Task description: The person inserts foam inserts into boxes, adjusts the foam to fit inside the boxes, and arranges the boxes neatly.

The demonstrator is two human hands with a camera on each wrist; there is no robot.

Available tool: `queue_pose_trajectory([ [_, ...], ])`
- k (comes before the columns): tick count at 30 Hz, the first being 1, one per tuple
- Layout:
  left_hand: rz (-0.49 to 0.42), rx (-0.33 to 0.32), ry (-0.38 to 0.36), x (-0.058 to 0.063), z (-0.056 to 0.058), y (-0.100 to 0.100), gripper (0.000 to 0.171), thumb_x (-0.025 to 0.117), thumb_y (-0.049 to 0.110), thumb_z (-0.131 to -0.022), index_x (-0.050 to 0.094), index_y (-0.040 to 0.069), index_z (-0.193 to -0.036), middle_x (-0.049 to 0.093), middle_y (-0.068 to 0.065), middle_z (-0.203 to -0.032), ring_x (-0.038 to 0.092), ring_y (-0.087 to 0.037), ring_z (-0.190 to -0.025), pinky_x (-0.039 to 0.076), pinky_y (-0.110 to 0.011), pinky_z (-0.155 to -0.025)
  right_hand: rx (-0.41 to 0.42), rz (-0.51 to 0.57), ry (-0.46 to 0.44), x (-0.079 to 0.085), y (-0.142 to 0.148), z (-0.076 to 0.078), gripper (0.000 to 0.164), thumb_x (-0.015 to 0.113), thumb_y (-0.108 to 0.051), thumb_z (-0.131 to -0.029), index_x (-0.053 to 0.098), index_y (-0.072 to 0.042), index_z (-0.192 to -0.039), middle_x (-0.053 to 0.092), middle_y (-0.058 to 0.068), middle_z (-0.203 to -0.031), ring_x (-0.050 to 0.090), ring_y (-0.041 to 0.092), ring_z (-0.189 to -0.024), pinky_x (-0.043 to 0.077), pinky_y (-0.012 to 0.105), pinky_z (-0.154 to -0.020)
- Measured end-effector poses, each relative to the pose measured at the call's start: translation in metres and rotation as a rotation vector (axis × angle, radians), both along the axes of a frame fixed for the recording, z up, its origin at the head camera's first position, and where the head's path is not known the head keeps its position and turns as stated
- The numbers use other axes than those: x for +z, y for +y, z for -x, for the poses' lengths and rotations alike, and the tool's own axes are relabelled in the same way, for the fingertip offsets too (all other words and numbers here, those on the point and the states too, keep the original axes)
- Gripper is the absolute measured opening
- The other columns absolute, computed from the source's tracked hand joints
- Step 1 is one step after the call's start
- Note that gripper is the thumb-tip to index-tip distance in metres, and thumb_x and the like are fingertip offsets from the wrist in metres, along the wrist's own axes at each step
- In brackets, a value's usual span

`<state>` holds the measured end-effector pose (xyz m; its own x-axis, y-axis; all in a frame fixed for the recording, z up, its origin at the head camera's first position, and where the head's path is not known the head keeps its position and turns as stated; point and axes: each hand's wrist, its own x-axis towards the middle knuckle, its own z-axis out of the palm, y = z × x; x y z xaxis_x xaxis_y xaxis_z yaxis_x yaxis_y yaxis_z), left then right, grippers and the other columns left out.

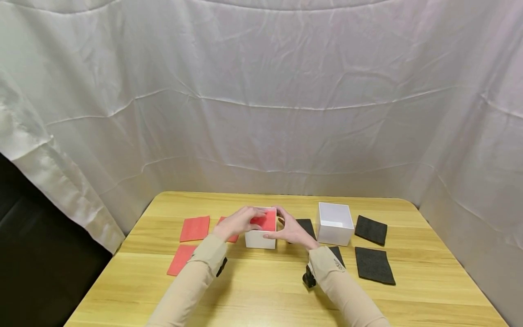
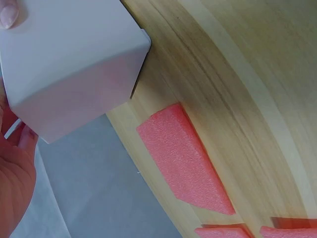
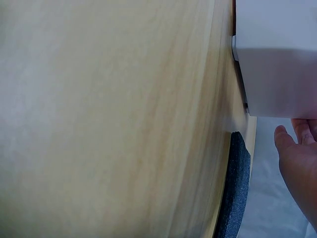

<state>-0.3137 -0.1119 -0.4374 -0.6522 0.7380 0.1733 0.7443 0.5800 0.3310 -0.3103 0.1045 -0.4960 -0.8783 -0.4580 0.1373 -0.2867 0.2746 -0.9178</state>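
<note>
A white square box [image 1: 260, 240] stands at mid-table, with a red foam sheet [image 1: 268, 220] lying inside it near the rim. Over its left side reaches my left hand [image 1: 241, 221], thumb and fingers touching the red sheet. My right hand [image 1: 292, 230] holds the box at its right side, thumb on the front face and fingers toward the back corner. In the left wrist view the box [image 2: 74, 54] hides part of the left hand [image 2: 15, 173]. The right wrist view shows the right hand [image 3: 299, 163] partly, at the box's edge.
Red foam sheets [image 1: 195, 228] lie on the table [image 1: 261, 286] to the left. Several black foam sheets [image 1: 374, 265] lie to the right, some partly behind the right arm. A second white box [image 1: 335, 234] stands open-topped among them. White curtain [image 1: 261, 136] hangs behind.
</note>
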Motion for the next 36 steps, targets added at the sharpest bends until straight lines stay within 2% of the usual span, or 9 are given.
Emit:
queue_pose_trajectory([
  [6,-0.017,0.05,-0.045,0.001,-0.001,-0.004,0.04,0.076,0.01,-0.088,0.068,-0.002,-0.126,0.07,-0.016,-0.129,0.067,-0.027,-0.116,0.056,-0.037,-0.1,-0.007,0.012,-0.014,0.0,-0.002,0.0,0.083,0.087,-0.013,-0.078,0.04,-0.01,-0.146,0.049,0.014,-0.148,0.042,0.041,-0.142,0.034,0.06,-0.119],
  [14,0.005,0.217,-0.033,0.006,-0.004,-0.016,0.051,0.084,0.026,-0.082,0.07,0.006,-0.127,0.069,-0.012,-0.129,0.062,-0.029,-0.121,0.05,-0.044,-0.108,-0.025,-0.01,-0.011,0.001,-0.001,0.0,0.088,0.088,-0.016,-0.078,0.038,-0.01,-0.149,0.048,0.014,-0.15,0.043,0.041,-0.142,0.037,0.059,-0.117],
  [18,0.029,0.257,-0.037,0.007,-0.005,-0.016,0.052,0.086,0.027,-0.081,0.07,0.008,-0.127,0.07,-0.011,-0.125,0.063,-0.027,-0.116,0.051,-0.043,-0.106,-0.018,-0.017,0.0,0.0,-0.001,0.0,0.087,0.088,-0.017,-0.077,0.039,-0.01,-0.148,0.05,0.013,-0.148,0.045,0.038,-0.14,0.039,0.056,-0.117],
  [28,0.056,0.25,0.025,0.007,-0.002,-0.012,0.049,0.087,0.024,-0.079,0.073,0.008,-0.123,0.073,-0.01,-0.121,0.067,-0.026,-0.112,0.053,-0.042,-0.101,-0.031,-0.045,0.005,0.001,-0.001,0.001,0.088,0.088,-0.024,-0.077,0.038,-0.014,-0.149,0.048,0.01,-0.151,0.041,0.041,-0.144,0.036,0.059,-0.118],
  [36,-0.079,0.215,-0.072,-0.004,0.0,-0.007,0.048,0.083,0.027,-0.084,0.071,0.009,-0.126,0.073,-0.008,-0.126,0.068,-0.021,-0.103,0.054,-0.039,-0.093,-0.027,-0.039,-0.006,0.001,0.0,-0.001,0.086,0.088,-0.022,-0.077,0.039,-0.014,-0.147,0.047,0.011,-0.151,0.041,0.042,-0.144,0.034,0.06,-0.119],
])
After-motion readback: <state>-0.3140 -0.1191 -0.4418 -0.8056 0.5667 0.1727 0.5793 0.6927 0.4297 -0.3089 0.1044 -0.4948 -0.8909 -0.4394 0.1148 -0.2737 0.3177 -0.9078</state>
